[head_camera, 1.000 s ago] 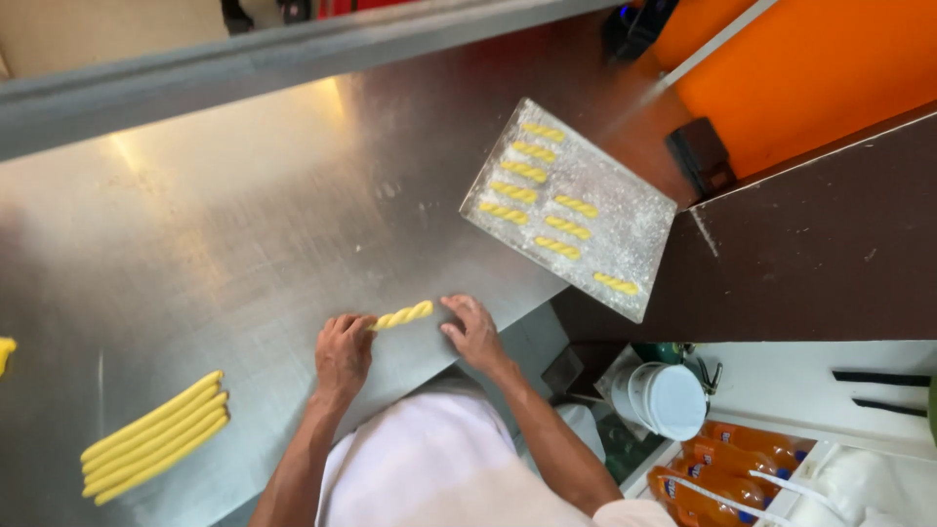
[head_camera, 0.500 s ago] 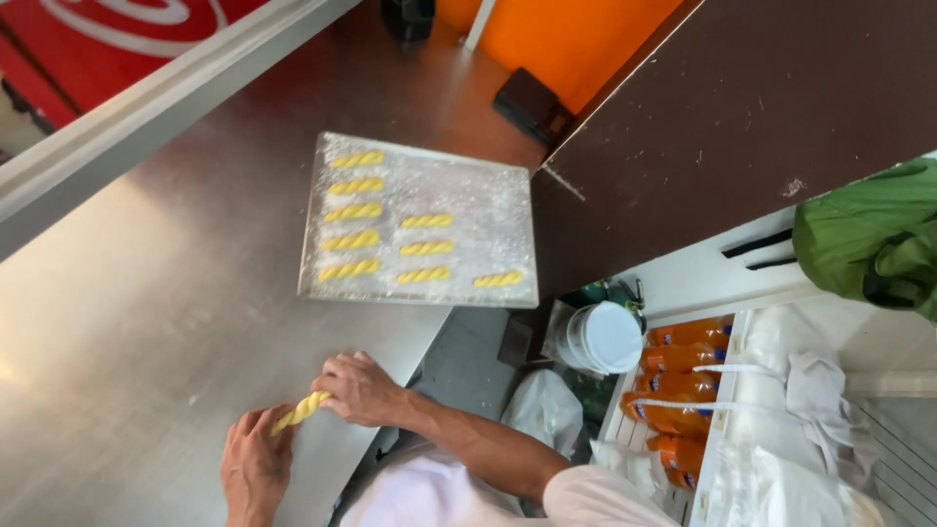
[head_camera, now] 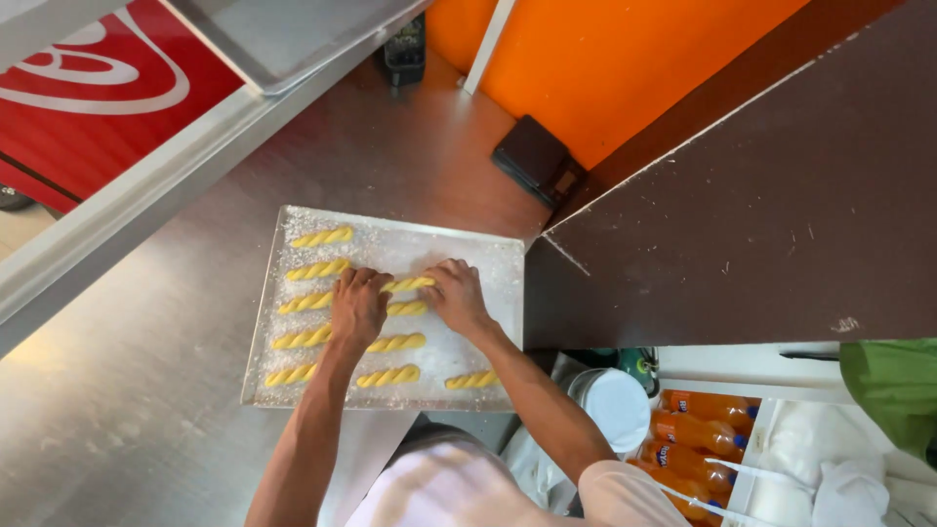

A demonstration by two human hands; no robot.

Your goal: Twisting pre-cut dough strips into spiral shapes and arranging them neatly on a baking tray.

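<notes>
While both my hands sit over the floured metal tray (head_camera: 508, 256), I judge that I am laying a fresh twisted dough stick (head_camera: 411, 284) into its row. My left hand (head_camera: 358, 307) rests palm down with its fingers curled over the stick's left end, and my right hand (head_camera: 457, 296) pinches the right end between fingertips; both are closed lightly on that one piece, which lies across the upper middle of the tray, touching its dusted surface as far as I can tell. The next move, I think, calls for letting go gently and evenly so the twist keeps its shape and stays clear of its neighbours.

On the tray, other yellow twists (head_camera: 322, 237) lie in two loose columns, roughly parallel and apart from one another; some are partly hidden under my left hand. The tray rests on the steel bench (head_camera: 127, 410), its right edge close to the bench's edge. Down on the right, below bench level, a crate (head_camera: 756, 429) holds orange drink bottles (head_camera: 698, 431), and a white round lidded tub (head_camera: 615, 408) stands just beside it.
</notes>
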